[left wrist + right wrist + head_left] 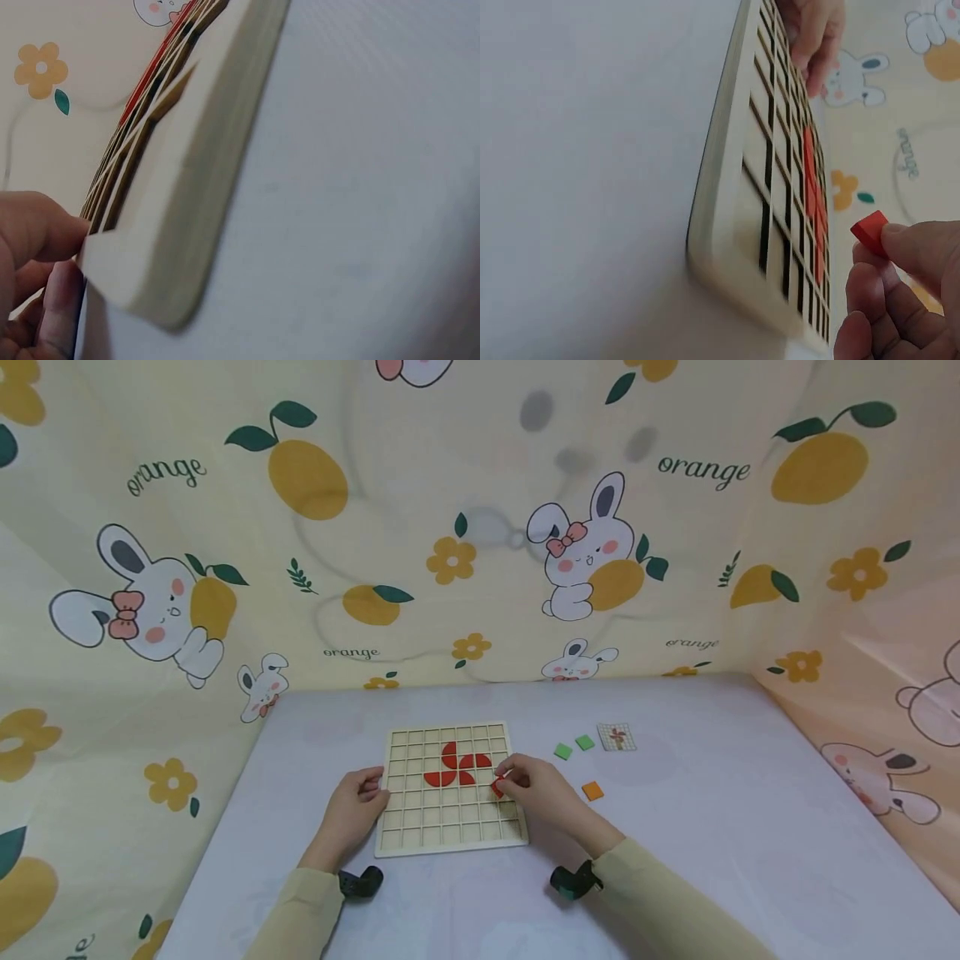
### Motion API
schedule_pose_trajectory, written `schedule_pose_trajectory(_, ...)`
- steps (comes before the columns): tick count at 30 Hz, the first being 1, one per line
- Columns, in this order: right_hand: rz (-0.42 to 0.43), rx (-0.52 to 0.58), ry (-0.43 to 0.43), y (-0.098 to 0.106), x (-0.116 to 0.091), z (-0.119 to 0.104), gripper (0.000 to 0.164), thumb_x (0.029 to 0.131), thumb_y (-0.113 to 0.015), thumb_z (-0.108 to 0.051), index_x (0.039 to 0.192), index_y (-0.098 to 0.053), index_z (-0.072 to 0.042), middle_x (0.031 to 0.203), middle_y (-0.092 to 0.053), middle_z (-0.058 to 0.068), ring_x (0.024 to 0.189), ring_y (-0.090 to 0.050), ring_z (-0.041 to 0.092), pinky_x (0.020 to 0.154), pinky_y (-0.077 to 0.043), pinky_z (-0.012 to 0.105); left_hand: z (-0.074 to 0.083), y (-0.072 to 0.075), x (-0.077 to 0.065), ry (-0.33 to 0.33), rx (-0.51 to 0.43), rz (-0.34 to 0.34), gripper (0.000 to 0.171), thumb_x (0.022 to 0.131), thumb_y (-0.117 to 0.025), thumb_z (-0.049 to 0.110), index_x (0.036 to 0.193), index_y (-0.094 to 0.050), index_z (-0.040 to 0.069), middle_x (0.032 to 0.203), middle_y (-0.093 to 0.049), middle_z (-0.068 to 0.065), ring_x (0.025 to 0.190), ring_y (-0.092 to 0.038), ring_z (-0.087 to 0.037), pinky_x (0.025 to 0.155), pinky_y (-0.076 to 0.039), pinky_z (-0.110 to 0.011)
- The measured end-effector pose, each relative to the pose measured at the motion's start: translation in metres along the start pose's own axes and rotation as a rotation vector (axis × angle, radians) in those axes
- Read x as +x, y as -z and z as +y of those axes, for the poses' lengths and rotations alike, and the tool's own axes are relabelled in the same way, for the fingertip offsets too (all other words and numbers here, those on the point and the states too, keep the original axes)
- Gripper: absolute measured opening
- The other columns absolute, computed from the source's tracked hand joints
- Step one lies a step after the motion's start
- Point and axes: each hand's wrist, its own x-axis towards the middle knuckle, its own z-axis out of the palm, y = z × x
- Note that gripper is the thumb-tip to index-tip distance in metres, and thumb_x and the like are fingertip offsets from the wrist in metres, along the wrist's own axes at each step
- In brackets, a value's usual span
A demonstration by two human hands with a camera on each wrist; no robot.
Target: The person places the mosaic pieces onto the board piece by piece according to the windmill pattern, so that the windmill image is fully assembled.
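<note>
A square wooden grid board (437, 823) lies on the table, its cells edged by thin raised strips. Red quarter-round pieces (441, 779) sit in the middle cells and form a pinwheel. At the board's left edge my left hand (354, 810) grips the rim, thumb and fingers around the edge in the left wrist view. Between thumb and fingertips, my right hand (543, 792) pinches a small red block (869, 233) over the right side of the grid. Right of the board lies a small card (617, 737) printed with a red pinwheel on a grid.
Two green squares (573, 747) lie between the board and the card. An orange square (592, 791) rests nearer, right of my right hand. A fabric backdrop (480, 485) with rabbits and oranges closes off the table's back and sides.
</note>
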Motion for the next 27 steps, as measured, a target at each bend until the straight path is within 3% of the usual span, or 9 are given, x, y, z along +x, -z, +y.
schedule_pose_trajectory(11,-0.010,0.016,-0.001,-0.033,0.014,-0.013,0.008,0.091,-0.068,-0.029,0.096,-0.063,-0.025,0.084,-0.062,-0.006,0.080,-0.057,0.015,0.069,-0.050,0.031,0.000,0.003,0.000,0.008,-0.019,-0.011,0.049,0.091,-0.061,0.016,0.137,-0.049,0.009,0.121,-0.050,-0.008,0.109,-0.051,-0.022,0.094,-0.047,-0.038)
schedule_pose_trajectory(27,0.019,-0.052,0.001,-0.049,0.021,-0.010,0.008,0.091,-0.068,-0.029,0.092,-0.063,-0.023,0.080,-0.060,-0.008,0.075,-0.054,0.013,0.065,-0.048,0.029,-0.004,0.002,0.002,0.004,-0.023,-0.013,0.049,0.090,-0.062,0.017,0.136,-0.050,0.009,0.120,-0.051,-0.008,0.108,-0.051,-0.022,0.093,-0.048,-0.038)
